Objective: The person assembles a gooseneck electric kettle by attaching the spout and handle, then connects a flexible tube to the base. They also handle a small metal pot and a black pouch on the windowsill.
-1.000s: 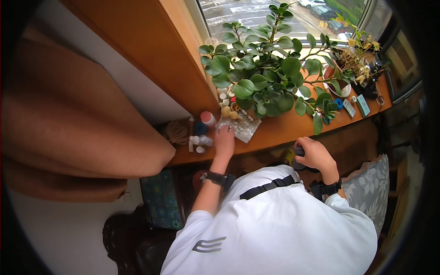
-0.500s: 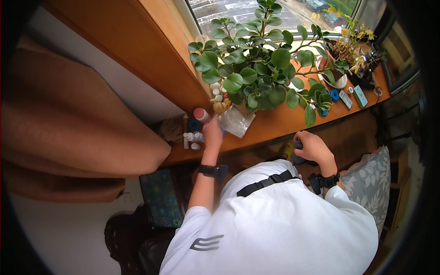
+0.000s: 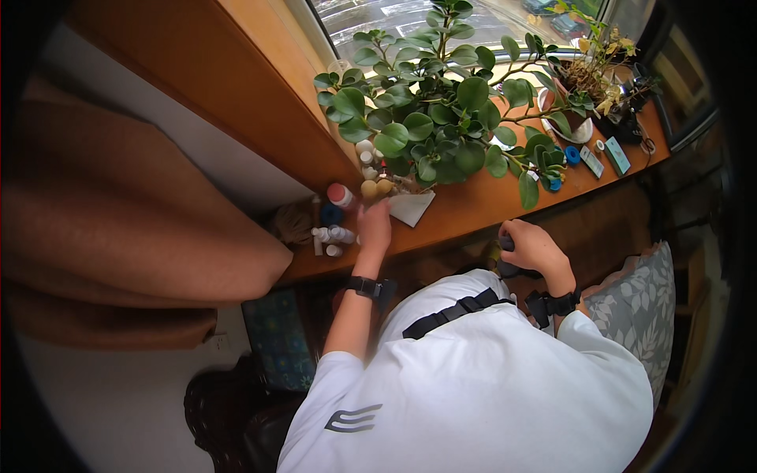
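Note:
My left hand (image 3: 375, 227) reaches over the left end of the wooden windowsill (image 3: 465, 206), its fingertips at the left edge of a whitish flat packet (image 3: 412, 210). The fingers are smeared, so what they hold, if anything, does not show. Just left of them stands a bottle with a pink lid (image 3: 340, 195). Two brown round things (image 3: 369, 189) lie beyond the fingertips. My right hand (image 3: 538, 249) is closed around a dark object (image 3: 509, 254) in front of the sill's edge; most of it is hidden by the hand.
A large leafy plant (image 3: 441, 126) spreads over the sill's middle. Several small white bottles (image 3: 334, 235) and a blue ring-shaped roll (image 3: 331, 213) stand at left. Small boxes (image 3: 617, 156) lie at right. A brown curtain (image 3: 142, 213) hangs at left; a patterned cushion (image 3: 635, 303) sits at right.
My left hand has moved slightly right, away from the pink-lidded bottle toward the packet. The packet's surface looks flatter and whiter, and a second brown round thing shows. My right hand keeps its grip.

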